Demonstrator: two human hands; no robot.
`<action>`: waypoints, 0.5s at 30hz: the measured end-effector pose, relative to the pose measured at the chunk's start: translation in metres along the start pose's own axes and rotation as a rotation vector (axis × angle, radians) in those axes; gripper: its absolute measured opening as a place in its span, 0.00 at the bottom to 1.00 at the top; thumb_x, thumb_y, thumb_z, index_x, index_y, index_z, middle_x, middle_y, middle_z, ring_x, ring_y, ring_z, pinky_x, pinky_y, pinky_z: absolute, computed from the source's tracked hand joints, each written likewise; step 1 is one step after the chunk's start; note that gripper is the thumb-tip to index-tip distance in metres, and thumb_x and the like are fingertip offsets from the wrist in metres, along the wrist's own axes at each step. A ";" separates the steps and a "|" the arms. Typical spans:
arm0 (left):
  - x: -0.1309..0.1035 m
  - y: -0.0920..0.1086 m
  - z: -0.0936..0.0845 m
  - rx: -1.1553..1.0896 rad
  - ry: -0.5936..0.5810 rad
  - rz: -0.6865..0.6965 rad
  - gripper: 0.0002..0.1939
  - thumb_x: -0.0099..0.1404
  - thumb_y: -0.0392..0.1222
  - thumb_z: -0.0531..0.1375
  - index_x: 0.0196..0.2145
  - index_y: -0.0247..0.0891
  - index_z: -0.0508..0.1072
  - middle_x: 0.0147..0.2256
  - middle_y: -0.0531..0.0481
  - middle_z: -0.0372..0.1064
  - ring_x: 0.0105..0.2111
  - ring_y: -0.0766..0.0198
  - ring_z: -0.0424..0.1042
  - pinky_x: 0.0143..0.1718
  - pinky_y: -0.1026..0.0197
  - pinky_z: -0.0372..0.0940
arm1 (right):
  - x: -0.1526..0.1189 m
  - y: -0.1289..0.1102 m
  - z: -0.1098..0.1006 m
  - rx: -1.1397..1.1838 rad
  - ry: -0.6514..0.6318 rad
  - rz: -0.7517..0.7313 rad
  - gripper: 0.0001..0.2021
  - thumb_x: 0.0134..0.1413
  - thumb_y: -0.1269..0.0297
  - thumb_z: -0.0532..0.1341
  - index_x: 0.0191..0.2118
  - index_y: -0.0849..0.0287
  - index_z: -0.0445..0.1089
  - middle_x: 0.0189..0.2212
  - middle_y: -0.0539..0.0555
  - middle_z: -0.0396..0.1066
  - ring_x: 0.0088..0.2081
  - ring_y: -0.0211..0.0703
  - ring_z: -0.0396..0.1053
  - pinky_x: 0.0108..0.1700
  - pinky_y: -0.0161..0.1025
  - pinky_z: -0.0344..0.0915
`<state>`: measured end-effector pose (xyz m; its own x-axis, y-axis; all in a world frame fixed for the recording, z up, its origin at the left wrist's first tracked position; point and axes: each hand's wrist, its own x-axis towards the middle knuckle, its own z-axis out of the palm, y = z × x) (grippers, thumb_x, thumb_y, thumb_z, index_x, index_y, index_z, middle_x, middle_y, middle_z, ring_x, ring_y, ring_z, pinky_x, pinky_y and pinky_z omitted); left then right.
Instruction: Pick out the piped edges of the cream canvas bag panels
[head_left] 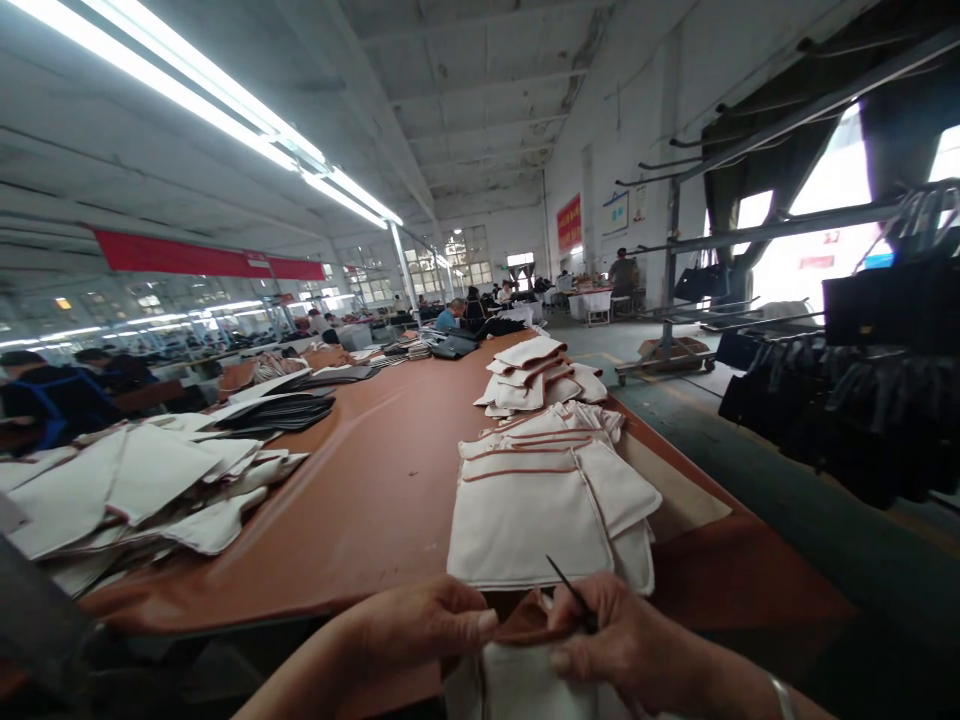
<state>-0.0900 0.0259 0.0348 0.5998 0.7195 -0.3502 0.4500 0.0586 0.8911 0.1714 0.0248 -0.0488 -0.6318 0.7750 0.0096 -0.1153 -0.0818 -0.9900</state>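
Two grips: pinching pouch with left hand, apparently to steady; clasping pouch and tool in right hand. Held at near side of stack, likely for reach.

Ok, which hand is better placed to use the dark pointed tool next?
Probably the right hand: it holds the dark pointed tool, thumb against the brown-edged white piece. The left hand pinches that piece's left side, so seems better placed to steady it.
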 end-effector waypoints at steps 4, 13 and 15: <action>0.008 -0.011 0.005 -0.167 -0.043 0.019 0.30 0.46 0.62 0.73 0.33 0.33 0.73 0.28 0.53 0.63 0.28 0.67 0.58 0.31 0.66 0.52 | -0.004 0.001 -0.029 0.019 0.071 0.029 0.17 0.42 0.55 0.72 0.29 0.61 0.67 0.21 0.45 0.62 0.24 0.33 0.56 0.27 0.31 0.53; 0.035 0.017 0.053 -0.301 -0.071 0.127 0.19 0.55 0.50 0.72 0.30 0.31 0.73 0.26 0.54 0.61 0.26 0.70 0.54 0.28 0.65 0.47 | -0.022 -0.040 -0.025 -0.180 -0.102 -0.043 0.15 0.50 0.63 0.67 0.43 0.62 0.70 0.33 0.50 0.69 0.32 0.37 0.62 0.34 0.32 0.58; 0.036 0.021 0.054 -0.268 -0.083 0.136 0.19 0.56 0.51 0.71 0.30 0.32 0.72 0.26 0.55 0.59 0.25 0.71 0.52 0.26 0.65 0.45 | -0.024 -0.043 -0.020 -0.236 -0.100 -0.037 0.13 0.51 0.62 0.68 0.39 0.62 0.69 0.30 0.48 0.66 0.30 0.35 0.59 0.31 0.31 0.56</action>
<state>-0.0232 0.0154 0.0248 0.6991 0.6752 -0.2353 0.1781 0.1542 0.9719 0.2071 0.0218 -0.0092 -0.7045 0.7080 0.0483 0.0351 0.1027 -0.9941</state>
